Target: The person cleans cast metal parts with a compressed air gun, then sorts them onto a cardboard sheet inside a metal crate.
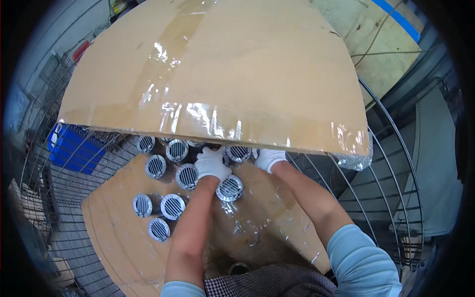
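Several short metal cylinders with slotted round tops stand on a brown cardboard sheet (118, 237). My left hand (212, 164), in a white glove, reaches in among them with its fingers curled. What it holds is hidden. Just below its wrist is one slotted cylinder (229, 188), and another slotted cylinder (187, 176) stands at its left. My right hand (270, 159), also gloved in white, is at the edge of the upper cardboard (257, 89), which hides most of its fingers. Between both hands a slotted cylinder (239, 153) shows partly under that edge.
A curved wire mesh cage (414, 193) surrounds the cardboard. The large taped cardboard panel covers the far part of the cage. Beyond the mesh at left is a blue box (74, 148). A plywood board (376, 39) stands at the far right. Plastic scraps lie on the lower sheet.
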Demonstrator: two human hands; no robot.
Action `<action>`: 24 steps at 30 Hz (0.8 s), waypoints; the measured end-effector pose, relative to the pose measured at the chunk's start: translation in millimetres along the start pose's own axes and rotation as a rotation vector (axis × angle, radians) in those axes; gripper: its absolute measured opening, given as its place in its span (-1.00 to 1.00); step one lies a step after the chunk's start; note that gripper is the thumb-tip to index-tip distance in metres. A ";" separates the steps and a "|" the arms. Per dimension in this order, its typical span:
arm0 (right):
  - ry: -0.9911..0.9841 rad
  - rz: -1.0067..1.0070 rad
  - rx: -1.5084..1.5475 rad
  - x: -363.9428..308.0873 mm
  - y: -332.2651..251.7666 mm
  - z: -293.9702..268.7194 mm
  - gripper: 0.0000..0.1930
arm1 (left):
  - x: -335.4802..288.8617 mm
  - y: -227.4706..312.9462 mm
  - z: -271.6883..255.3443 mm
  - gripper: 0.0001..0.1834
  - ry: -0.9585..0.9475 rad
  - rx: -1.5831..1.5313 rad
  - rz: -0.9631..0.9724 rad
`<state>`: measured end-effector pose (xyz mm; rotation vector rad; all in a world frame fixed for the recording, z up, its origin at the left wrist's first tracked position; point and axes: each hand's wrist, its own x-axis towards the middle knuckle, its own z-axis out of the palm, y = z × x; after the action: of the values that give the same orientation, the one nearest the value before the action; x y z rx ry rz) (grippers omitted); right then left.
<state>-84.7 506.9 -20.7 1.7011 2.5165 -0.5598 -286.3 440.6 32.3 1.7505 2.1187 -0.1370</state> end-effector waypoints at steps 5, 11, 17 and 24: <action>0.056 0.210 0.144 -81.7 -41.9 -31.1 -0.34 | -33.0 -4.3 -19.8 -0.23 0.082 0.084 0.222; 0.090 0.318 0.203 -203.2 -7.1 -50.6 -0.32 | -77.9 40.7 -38.9 -0.35 0.225 0.130 0.364; 0.083 0.537 0.239 -371.2 42.2 -22.6 -0.25 | -164.9 117.3 -45.3 -0.47 0.340 -0.006 0.841; 0.075 0.929 0.156 -482.2 91.0 13.9 -0.23 | -207.6 239.7 78.4 -0.56 -0.330 0.109 1.246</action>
<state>184.8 104.5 59.1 2.6547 1.4343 -0.5865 -7.3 275.8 73.8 2.5333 0.5619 -0.1644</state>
